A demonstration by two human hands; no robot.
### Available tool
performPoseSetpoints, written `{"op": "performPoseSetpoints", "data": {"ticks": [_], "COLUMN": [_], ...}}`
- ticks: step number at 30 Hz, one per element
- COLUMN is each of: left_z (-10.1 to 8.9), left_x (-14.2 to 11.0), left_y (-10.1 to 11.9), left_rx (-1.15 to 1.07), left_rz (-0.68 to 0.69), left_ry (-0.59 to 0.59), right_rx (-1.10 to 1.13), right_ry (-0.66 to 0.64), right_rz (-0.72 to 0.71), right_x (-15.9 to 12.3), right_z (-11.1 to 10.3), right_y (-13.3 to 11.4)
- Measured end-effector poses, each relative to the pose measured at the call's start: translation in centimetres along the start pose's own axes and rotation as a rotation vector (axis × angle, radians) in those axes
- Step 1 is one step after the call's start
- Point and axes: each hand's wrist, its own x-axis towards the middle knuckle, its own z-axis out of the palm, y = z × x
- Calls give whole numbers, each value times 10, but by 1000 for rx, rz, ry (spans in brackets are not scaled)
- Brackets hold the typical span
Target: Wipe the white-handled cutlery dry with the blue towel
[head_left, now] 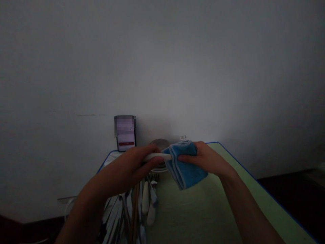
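Note:
My left hand (135,162) grips a white-handled utensil (156,156), held level above the table. Its other end disappears into a folded blue cloth (190,171) with pale edging, so I cannot tell what kind of utensil it is. My right hand (207,158) is closed on the cloth, thumb in front, pinching it around the hidden end. Below my left hand lie several pieces of metal cutlery (114,215), a pair of brown chopsticks (135,213) and other white-handled pieces (145,198). Behind the hands, partly covered, stand stacked dishes (160,144).
A phone (126,137) with a lit screen leans on the grey wall (162,67) at the table's back left corner. The green table (195,217) has a blue edge and meets the wall. The room is dim.

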Motion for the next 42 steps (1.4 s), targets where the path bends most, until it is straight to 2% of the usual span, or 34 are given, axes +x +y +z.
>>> {"op": "performPoseSetpoints", "data": {"ticks": [6,13,19,25,30,34,36,39,42], "left_z": [0,-2,1,4,6,8,9,9,7], "left_x": [1,-2,0,3,3,4,5,5,4], "left_y": [-4,-8,1,0,0,6,8,8,6], "left_rx": [-39,-22,-25,-60,-58,-74,-55,-23,-12], "left_rz": [0,-38,-21,-35,-103,-94,-102,-119,-123], "left_ry": [23,25,25,20,-12,-41,-21,12,48], "right_rx": [-135,-26,24,65,222,323,451,778,1052], "right_ry": [131,88,172,256,405,579,648,662,618], "right_rz": [-54,-133,-91,-17,22,23,2,6,65], "right_x": [-2,-4,3,5,8,15,18,22,21], "right_z": [0,-3,6,7,11,23,29,33,29], "right_y": [-7,-5,-2,1,4,6,5,1,-4]}}
